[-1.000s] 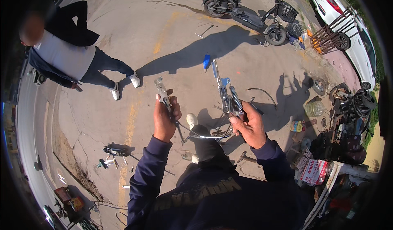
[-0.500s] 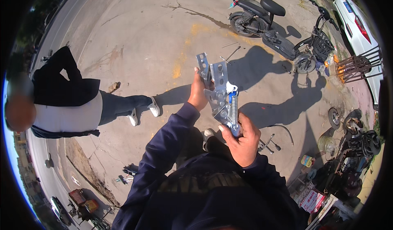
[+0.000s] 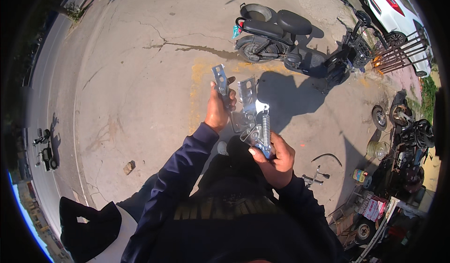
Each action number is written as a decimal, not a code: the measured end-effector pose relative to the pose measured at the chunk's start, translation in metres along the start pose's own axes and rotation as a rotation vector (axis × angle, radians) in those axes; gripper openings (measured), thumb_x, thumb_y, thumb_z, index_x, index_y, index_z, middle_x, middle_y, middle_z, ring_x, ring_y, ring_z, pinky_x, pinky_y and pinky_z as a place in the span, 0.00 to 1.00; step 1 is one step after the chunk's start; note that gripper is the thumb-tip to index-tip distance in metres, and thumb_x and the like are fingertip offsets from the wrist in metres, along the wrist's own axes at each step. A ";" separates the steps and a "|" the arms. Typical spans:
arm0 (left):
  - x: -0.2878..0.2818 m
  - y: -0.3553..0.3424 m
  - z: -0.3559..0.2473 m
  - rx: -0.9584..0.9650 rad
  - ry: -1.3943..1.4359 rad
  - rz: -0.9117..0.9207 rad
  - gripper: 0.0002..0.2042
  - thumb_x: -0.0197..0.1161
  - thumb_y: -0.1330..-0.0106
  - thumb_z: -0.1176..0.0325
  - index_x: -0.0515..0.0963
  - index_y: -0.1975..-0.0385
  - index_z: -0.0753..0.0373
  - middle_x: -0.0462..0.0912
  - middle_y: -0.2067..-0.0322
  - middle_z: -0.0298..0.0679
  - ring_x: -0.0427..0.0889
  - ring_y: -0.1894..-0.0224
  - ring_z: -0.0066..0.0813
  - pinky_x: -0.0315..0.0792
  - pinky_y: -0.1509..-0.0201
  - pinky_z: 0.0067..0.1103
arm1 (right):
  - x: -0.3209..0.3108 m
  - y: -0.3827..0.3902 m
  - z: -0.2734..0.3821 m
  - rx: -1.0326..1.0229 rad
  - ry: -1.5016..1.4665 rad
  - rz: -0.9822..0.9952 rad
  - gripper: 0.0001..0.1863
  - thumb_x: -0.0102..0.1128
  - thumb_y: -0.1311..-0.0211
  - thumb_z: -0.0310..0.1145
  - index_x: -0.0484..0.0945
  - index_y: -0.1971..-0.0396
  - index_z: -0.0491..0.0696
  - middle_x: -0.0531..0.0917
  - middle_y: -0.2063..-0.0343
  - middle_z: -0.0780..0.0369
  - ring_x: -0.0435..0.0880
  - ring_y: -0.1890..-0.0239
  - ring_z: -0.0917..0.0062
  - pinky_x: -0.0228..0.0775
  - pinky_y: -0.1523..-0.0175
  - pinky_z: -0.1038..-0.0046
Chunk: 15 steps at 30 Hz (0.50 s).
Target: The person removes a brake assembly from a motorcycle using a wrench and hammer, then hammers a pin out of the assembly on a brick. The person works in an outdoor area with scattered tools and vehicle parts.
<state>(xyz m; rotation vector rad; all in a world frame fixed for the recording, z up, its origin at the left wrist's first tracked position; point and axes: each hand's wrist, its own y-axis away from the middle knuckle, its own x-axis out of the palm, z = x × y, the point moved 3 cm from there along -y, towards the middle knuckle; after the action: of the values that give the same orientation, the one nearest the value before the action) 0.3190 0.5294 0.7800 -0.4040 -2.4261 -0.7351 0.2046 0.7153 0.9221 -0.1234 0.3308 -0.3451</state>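
Observation:
My left hand, fingers closed, grips a silver metal bracket with holes in its upright plate and a small coil spring beside the fingers. In my right hand, thumb and fingers pinch the lower end of a second silver bracket, which carries a long coil spring and a white tab at the spring's top. Both pieces are held up in front of my body, tops pointing away. Their lower plates overlap in view; whether they are joined, I cannot tell.
A black electric scooter stands ahead on the concrete. Tools and a black hose lie at right, near a loose wheel and piled parts. A metal rack stands by a white car. A person is at lower left.
The left bracket has shifted left, opening a gap between the upper ends of the two brackets. My view has turned and moved, so the person now appears at lower left and the scooter looks larger.

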 end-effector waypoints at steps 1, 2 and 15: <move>0.008 -0.020 -0.019 0.006 -0.063 0.041 0.37 0.30 0.22 0.35 0.68 0.33 0.61 0.70 0.75 0.28 0.66 0.76 0.20 0.61 0.71 0.19 | 0.000 -0.024 -0.004 -0.002 -0.001 -0.032 0.26 0.73 0.42 0.28 0.77 0.45 0.38 0.86 0.58 0.55 0.88 0.60 0.69 0.78 0.55 0.72; 0.012 -0.040 -0.039 0.005 -0.118 0.077 0.37 0.30 0.22 0.36 0.68 0.33 0.61 0.69 0.75 0.28 0.65 0.77 0.19 0.61 0.73 0.18 | 0.000 -0.047 -0.014 0.007 0.006 -0.041 0.27 0.73 0.42 0.28 0.76 0.43 0.38 0.85 0.57 0.54 0.88 0.58 0.68 0.77 0.53 0.71; 0.008 -0.397 -0.143 -0.375 -1.002 0.122 0.32 0.62 0.28 0.60 0.59 0.28 0.63 0.69 0.70 0.34 0.70 0.81 0.19 0.69 0.79 0.20 | 0.098 -0.312 -0.311 1.120 -0.873 -0.427 0.29 0.58 0.28 0.54 0.73 0.47 0.41 0.77 0.69 0.66 0.75 0.76 0.82 0.64 0.78 0.76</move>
<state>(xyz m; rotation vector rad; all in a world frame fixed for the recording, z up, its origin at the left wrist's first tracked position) 0.2032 0.1276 0.7197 -1.3164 -3.0952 -1.1185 0.0895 0.3699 0.6558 0.7560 -0.7866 -0.8083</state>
